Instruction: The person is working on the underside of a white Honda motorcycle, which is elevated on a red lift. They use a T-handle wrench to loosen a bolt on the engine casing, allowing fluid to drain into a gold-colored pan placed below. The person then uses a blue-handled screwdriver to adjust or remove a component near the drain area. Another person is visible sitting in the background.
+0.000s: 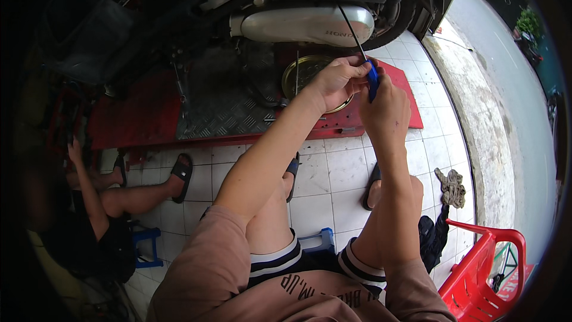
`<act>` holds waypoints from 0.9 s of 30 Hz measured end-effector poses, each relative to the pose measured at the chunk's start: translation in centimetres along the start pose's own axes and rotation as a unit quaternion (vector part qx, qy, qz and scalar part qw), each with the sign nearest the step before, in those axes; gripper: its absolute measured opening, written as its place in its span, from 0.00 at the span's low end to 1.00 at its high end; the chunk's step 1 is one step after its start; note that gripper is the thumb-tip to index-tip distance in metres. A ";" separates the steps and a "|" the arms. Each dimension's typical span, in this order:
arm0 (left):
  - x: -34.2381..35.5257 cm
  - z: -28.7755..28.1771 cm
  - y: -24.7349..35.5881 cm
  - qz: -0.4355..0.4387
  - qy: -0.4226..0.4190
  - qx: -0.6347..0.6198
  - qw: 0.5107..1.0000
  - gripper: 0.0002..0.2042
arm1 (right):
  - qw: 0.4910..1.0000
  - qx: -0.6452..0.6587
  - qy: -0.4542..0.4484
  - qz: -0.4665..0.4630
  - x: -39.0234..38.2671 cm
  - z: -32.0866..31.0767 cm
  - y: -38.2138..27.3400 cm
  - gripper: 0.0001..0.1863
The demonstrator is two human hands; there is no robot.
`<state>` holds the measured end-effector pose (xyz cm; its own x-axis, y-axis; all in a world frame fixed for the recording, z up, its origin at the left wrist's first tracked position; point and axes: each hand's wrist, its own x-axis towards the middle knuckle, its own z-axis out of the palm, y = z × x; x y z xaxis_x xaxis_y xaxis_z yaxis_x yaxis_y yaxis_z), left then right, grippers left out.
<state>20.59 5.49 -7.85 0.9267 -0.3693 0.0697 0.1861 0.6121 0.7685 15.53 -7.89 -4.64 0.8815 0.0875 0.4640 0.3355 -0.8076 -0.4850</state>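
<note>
A screwdriver with a blue handle (373, 83) and a long thin shaft slants up and to the left. My right hand (388, 104) is closed around its handle. Beside it, the fingers of my left hand (341, 80) are bent in against the upper end of the handle, near the base of the shaft. The shaft's far end overlaps the silver engine-side cover (298, 25) of a motor scooter; whether it touches the cover I cannot tell. Below the cover, partly behind my left hand, lies a round gold-coloured pan (288, 83).
The scooter stands over a red lift platform (134, 110) with a grey tread plate (205, 107). Another person's hand (75, 152) and leg show at left, by a blue stool (146, 243). A red plastic chair (476, 274) and a crumpled rag (451, 188) are at right.
</note>
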 end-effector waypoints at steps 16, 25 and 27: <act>-0.1 0.7 -0.1 0.021 0.072 0.049 0.996 0.10 | 0.795 0.529 -0.197 0.221 1.6 -0.1 2.1 0.12; 0.2 -4.5 3.4 -0.010 0.223 0.261 0.939 0.12 | 0.985 -0.132 0.005 -0.113 2.3 -1.8 0.2 0.06; 0.0 -8.4 3.7 -0.001 0.317 0.319 0.893 0.11 | 0.984 -0.132 -0.028 -0.115 3.1 -2.8 -0.6 0.09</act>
<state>23.99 13.62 -10.31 0.9627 0.2244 -0.1510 0.1519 0.0135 0.9883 17.11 -8.73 -0.87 0.8119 0.3111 0.4940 0.4363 -0.8856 -0.1594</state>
